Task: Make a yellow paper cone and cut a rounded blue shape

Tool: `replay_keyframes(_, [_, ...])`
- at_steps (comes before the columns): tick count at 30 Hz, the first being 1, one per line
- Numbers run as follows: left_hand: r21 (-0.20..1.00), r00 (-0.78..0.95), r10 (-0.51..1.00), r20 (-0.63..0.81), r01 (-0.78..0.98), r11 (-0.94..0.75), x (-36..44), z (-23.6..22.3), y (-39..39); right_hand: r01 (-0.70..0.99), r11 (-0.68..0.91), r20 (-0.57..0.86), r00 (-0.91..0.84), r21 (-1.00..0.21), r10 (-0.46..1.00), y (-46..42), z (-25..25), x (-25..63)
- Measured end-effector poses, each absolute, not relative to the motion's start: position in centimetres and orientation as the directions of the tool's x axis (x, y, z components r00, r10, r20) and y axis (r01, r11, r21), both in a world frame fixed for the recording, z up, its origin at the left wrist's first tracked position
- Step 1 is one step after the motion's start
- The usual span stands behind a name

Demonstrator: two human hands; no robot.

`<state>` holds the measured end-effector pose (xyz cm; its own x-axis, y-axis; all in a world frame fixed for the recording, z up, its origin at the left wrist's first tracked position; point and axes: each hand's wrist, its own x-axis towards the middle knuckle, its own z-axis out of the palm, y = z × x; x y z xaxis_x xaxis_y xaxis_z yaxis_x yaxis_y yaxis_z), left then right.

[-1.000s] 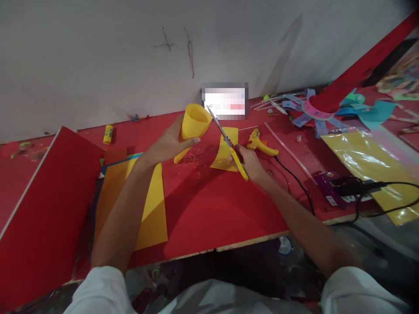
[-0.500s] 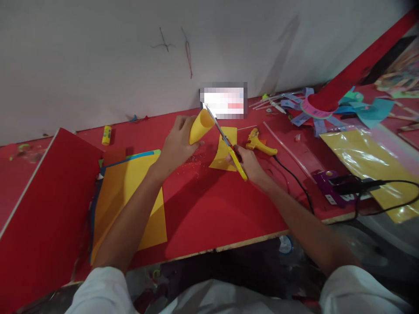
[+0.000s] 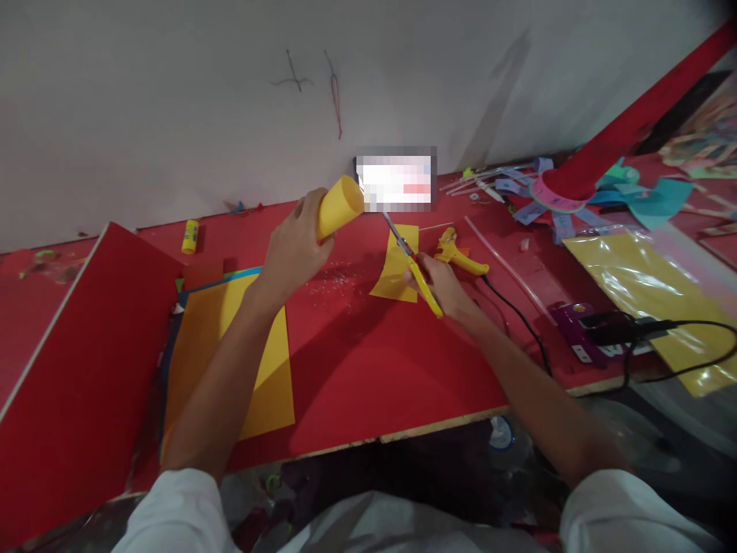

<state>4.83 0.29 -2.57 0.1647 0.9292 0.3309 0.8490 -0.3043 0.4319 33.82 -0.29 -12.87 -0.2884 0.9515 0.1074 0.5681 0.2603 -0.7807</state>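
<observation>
My left hand (image 3: pixel 296 250) is wrapped round a rolled yellow paper tube (image 3: pixel 339 209), its open end tilted up and to the right. In my right hand (image 3: pixel 441 284) is a pair of scissors (image 3: pixel 423 286) with yellow handles, the blades pointing up and left, apart from the tube. Beneath the scissors lies a yellow paper piece (image 3: pixel 391 269) with a curved left edge. A yellow glue gun (image 3: pixel 461 255) rests just right of my right hand. Under my left forearm is a stack of coloured paper sheets (image 3: pixel 270 384), yellow on top.
A yellow glue stick (image 3: pixel 190 236) stands at the back left, near an upright red board (image 3: pixel 74 376). A bright pixelated screen (image 3: pixel 394 180) leans on the wall. At right are a black cable (image 3: pixel 530 330), a purple box (image 3: pixel 573 326) and a plastic-wrapped yellow pack (image 3: pixel 650 284).
My left hand has moved left with the paper tube, away from the scissors. My right hand and the scissors have shifted slightly right.
</observation>
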Motion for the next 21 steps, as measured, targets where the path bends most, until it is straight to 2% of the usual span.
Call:
replay_keyframes(7, [0.367, 0.219, 0.901, 0.375, 0.857, -0.361, 4.4, -2.2, 0.1, 0.612, 0.232, 0.09, -0.254, -0.756, 0.963, -0.5, -12.3, 33.4])
replay_keyframes(15, [0.393, 0.325, 0.905, 0.274, 0.821, -0.414, 4.9, -1.7, -0.4, 0.588, 0.257, 0.119, -0.264, -0.767, 0.957, -0.4, -12.5, 33.4])
replay_keyframes(21, [0.469, 0.416, 0.886, 0.203, 0.753, -0.461, 4.0, -1.7, -0.1, 0.579, 0.277, 0.128, -0.285, -0.767, 0.95, -0.7, -12.1, 33.4])
